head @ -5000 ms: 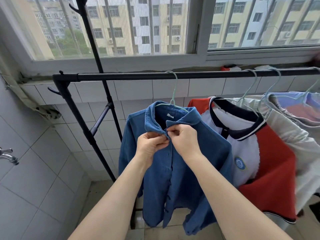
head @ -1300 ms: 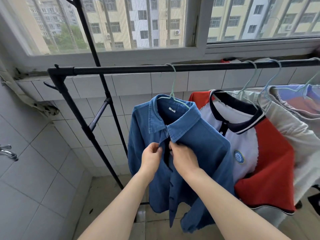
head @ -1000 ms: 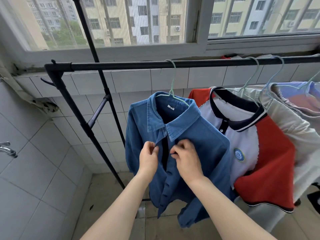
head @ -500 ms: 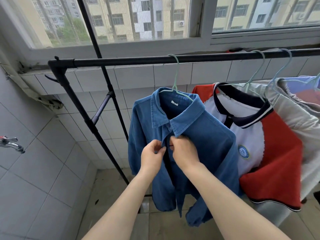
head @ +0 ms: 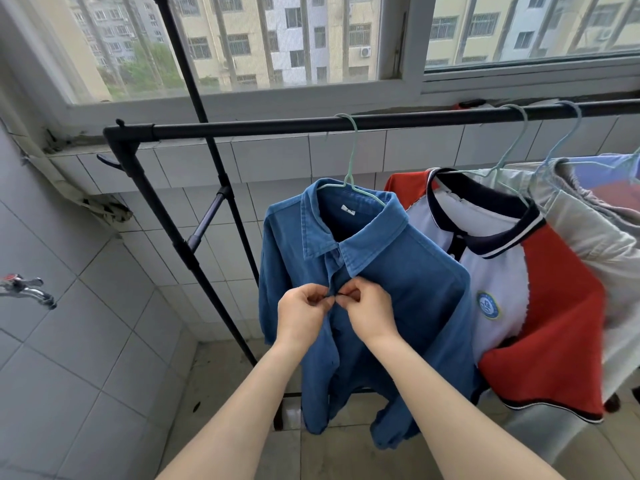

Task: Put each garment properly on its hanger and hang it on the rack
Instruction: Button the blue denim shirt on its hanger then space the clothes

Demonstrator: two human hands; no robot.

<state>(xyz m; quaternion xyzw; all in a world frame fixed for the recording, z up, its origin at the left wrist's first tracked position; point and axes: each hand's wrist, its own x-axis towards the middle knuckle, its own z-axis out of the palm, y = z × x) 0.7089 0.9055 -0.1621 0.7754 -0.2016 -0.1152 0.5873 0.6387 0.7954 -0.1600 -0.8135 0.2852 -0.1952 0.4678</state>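
Fingertips point(head: 328, 298) of both hands pinching blue shirt point(head: 408, 289) placket

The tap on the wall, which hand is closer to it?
Left. The left hand pinches the blue shirt on the side facing the tap; the right hand pinches it just beyond, farther away.

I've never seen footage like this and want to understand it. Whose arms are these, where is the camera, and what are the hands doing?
The camera sits on a person's head, looking down at their own bare arms. No robot is involved. The left hand and right hand pinch the front placket of a blue shirt, apparently at a button. The shirt hangs on a pale green hanger hooked over a black rack bar. To its right hangs a red and white polo.
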